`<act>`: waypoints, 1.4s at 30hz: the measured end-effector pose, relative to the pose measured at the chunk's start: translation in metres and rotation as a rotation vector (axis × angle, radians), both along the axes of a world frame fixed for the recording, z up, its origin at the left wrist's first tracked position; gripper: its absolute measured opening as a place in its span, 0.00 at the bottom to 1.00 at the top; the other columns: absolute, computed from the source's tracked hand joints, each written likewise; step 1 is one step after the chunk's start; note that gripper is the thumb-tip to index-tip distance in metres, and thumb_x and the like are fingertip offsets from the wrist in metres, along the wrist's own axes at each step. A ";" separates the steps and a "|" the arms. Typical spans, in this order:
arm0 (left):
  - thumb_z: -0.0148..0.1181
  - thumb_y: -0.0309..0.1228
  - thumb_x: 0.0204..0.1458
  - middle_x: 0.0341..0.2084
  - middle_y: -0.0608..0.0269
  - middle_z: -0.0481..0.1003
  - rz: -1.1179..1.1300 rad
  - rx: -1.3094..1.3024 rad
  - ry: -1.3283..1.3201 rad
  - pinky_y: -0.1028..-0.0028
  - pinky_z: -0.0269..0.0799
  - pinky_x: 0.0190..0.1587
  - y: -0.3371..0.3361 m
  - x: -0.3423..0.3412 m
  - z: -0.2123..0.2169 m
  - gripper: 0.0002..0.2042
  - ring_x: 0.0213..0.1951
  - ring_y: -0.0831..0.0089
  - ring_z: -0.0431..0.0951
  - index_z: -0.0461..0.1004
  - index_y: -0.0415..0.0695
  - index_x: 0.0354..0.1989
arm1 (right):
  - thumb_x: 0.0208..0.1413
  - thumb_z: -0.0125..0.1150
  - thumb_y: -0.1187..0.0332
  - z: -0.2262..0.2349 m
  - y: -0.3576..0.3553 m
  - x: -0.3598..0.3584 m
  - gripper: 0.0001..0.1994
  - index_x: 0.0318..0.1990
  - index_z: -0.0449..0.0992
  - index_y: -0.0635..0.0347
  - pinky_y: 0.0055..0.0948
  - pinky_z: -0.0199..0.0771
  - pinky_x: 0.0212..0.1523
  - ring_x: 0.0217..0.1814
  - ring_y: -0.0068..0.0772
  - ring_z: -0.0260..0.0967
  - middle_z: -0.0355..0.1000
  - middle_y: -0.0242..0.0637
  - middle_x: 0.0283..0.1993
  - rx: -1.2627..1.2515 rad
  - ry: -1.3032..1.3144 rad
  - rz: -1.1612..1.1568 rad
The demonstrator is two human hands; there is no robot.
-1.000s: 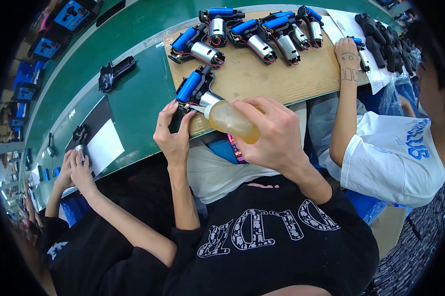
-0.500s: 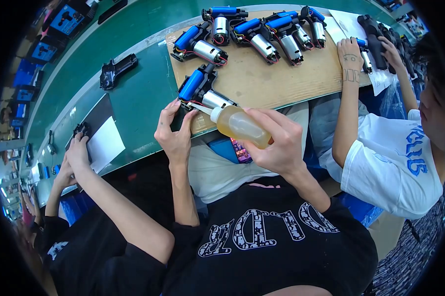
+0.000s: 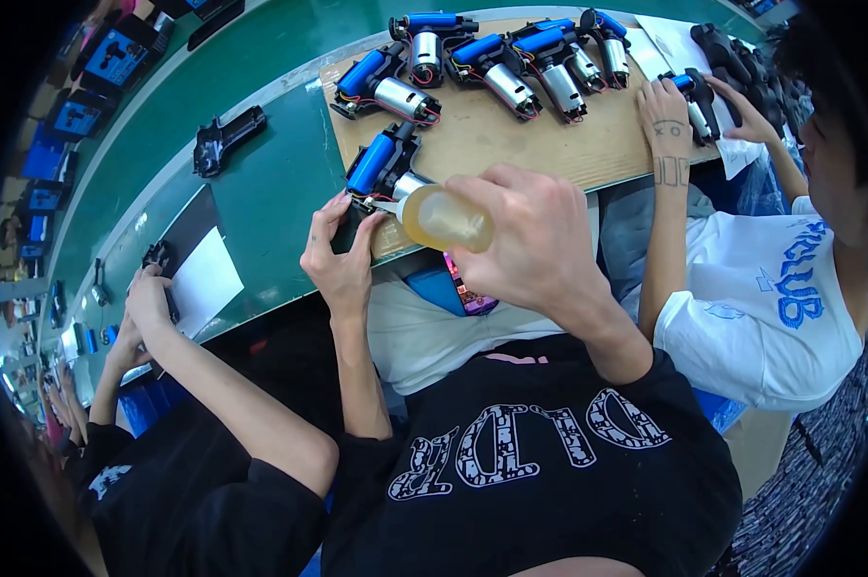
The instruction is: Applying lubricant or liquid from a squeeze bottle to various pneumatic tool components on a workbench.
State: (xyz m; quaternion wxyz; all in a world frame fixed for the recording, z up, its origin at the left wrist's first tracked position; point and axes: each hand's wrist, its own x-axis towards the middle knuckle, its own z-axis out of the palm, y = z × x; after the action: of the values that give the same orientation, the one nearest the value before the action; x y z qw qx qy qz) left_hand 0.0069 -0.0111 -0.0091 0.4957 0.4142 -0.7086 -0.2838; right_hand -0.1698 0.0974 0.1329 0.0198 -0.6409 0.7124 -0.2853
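Note:
My right hand [image 3: 542, 240] is wrapped round a squeeze bottle [image 3: 446, 221] of amber liquid, held tilted with its thin nozzle pointing left. The nozzle tip is at the wired lower end of a motor assembly [image 3: 380, 163], which has a blue cylinder, a black housing and a silver motor. Thumb and forefinger of my left hand [image 3: 340, 252] grip that same end from both sides. The bottle and my right hand hide part of the silver motor. Whether liquid is coming out cannot be seen.
Several similar assemblies [image 3: 492, 72] lie along the far side of a cardboard sheet [image 3: 472, 159]. A black housing [image 3: 227, 139] rests on the green table [image 3: 271, 183]. Co-workers handle parts on both sides; a phone [image 3: 468, 288] is below the table edge.
My right hand has tipped the bottle up more steeply and moved slightly left, with the nozzle still at the assembly's end. My left hand has stayed in place.

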 end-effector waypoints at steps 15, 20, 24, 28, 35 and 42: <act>0.77 0.28 0.44 0.42 0.54 0.82 0.004 0.013 -0.119 0.70 0.77 0.47 0.000 0.004 0.015 0.26 0.41 0.66 0.82 0.81 0.46 0.55 | 0.34 0.75 0.69 -0.016 0.016 -0.002 0.23 0.44 0.82 0.61 0.36 0.80 0.37 0.34 0.45 0.80 0.80 0.43 0.35 -0.127 -0.150 -0.107; 0.77 0.27 0.44 0.42 0.53 0.82 0.002 0.005 -0.120 0.70 0.77 0.47 -0.001 0.003 0.014 0.25 0.41 0.66 0.82 0.81 0.46 0.55 | 0.34 0.73 0.68 -0.013 0.006 0.001 0.23 0.44 0.82 0.59 0.36 0.79 0.34 0.33 0.45 0.79 0.79 0.42 0.35 -0.088 -0.053 -0.084; 0.77 0.27 0.44 0.43 0.53 0.82 -0.001 0.021 -0.096 0.70 0.77 0.47 0.000 0.003 0.013 0.25 0.42 0.66 0.83 0.81 0.46 0.54 | 0.33 0.73 0.67 -0.007 0.001 0.005 0.22 0.43 0.82 0.58 0.37 0.78 0.32 0.31 0.45 0.78 0.78 0.40 0.34 -0.125 0.007 -0.051; 0.76 0.26 0.43 0.44 0.53 0.82 -0.003 0.012 -0.091 0.69 0.77 0.48 0.002 0.002 0.012 0.25 0.44 0.65 0.83 0.81 0.45 0.54 | 0.33 0.72 0.67 -0.009 -0.001 0.009 0.21 0.42 0.81 0.57 0.38 0.77 0.30 0.30 0.45 0.77 0.77 0.40 0.33 -0.082 0.040 -0.049; 0.76 0.26 0.43 0.44 0.53 0.82 0.002 -0.008 -0.099 0.68 0.77 0.49 -0.001 0.003 0.014 0.25 0.44 0.64 0.83 0.81 0.45 0.54 | 0.33 0.69 0.68 -0.002 -0.011 0.011 0.20 0.40 0.82 0.57 0.39 0.77 0.30 0.31 0.47 0.77 0.78 0.40 0.33 -0.004 0.069 -0.063; 0.77 0.26 0.43 0.43 0.53 0.82 -0.006 0.006 -0.087 0.68 0.77 0.48 0.000 0.002 0.012 0.25 0.44 0.64 0.83 0.81 0.46 0.54 | 0.33 0.70 0.68 -0.001 -0.013 0.006 0.19 0.39 0.82 0.57 0.39 0.78 0.31 0.31 0.47 0.77 0.78 0.41 0.33 0.007 0.065 -0.049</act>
State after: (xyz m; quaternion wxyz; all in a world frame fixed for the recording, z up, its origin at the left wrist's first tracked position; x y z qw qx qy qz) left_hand 0.0086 -0.0108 0.0034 0.4624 0.4257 -0.7298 -0.2690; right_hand -0.1636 0.0841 0.1323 -0.0077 -0.6322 0.7290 -0.2622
